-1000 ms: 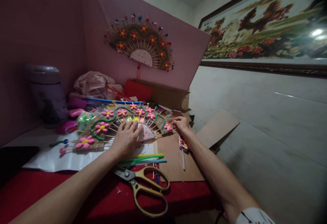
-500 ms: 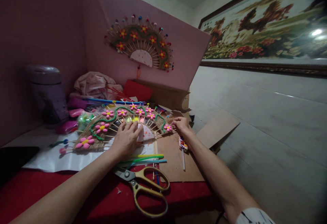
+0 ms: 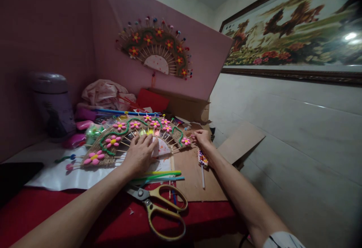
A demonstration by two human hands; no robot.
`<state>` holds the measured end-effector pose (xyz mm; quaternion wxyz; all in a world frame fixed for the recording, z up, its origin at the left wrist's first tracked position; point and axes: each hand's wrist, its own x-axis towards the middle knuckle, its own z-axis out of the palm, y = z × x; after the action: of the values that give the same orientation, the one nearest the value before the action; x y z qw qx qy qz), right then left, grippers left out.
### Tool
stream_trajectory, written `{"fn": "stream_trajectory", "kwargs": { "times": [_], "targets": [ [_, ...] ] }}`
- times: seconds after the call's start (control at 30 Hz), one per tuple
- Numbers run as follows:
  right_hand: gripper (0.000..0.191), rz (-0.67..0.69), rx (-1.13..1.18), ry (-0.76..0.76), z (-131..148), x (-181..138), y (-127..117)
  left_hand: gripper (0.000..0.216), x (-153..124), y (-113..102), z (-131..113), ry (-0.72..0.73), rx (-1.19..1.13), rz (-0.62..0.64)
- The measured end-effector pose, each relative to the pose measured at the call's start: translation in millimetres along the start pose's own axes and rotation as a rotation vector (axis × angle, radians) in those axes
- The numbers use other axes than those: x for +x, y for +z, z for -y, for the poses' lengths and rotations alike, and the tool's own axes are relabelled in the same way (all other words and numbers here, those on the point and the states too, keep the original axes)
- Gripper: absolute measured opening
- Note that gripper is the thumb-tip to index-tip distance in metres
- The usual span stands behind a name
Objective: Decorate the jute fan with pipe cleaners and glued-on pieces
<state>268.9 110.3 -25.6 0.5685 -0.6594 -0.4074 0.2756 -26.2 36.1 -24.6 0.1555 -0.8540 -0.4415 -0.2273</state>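
Observation:
A fan-shaped craft [image 3: 113, 142] of wooden sticks, jute, green pipe cleaner and pink flowers lies on the table. My left hand [image 3: 140, 153] presses flat on its middle, fingers stretched out over the white centre piece. My right hand [image 3: 201, 138] is at the fan's right end, fingers pinched beside a pink flower [image 3: 186, 141]; what they hold is too small to make out.
Gold-handled scissors [image 3: 158, 206] lie on the red cloth near me, beside green and blue pipe cleaners [image 3: 161, 175]. A brown cardboard sheet [image 3: 195, 176] carries a small pen-like stick [image 3: 202, 165]. A finished fan [image 3: 157, 48] hangs on the pink board. A purple jar [image 3: 52, 104] stands at left.

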Motion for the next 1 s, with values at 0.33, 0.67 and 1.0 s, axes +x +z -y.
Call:
{"fn": "stream_trajectory", "kwargs": {
  "times": [0.33, 0.67, 1.0],
  "targets": [
    [0.013, 0.108, 0.004, 0.01, -6, 1, 4, 0.054, 0, 1, 0, 0.003, 0.003, 0.005],
    [0.014, 0.003, -0.083, -0.024, -6, 6, -6, 0.055, 0, 0, 0, -0.007, 0.018, 0.017],
    [0.027, -0.046, -0.177, -0.174, -10, 3, -11, 0.056, 0, -1, 0, -0.004, -0.006, -0.002]
  ]
}}
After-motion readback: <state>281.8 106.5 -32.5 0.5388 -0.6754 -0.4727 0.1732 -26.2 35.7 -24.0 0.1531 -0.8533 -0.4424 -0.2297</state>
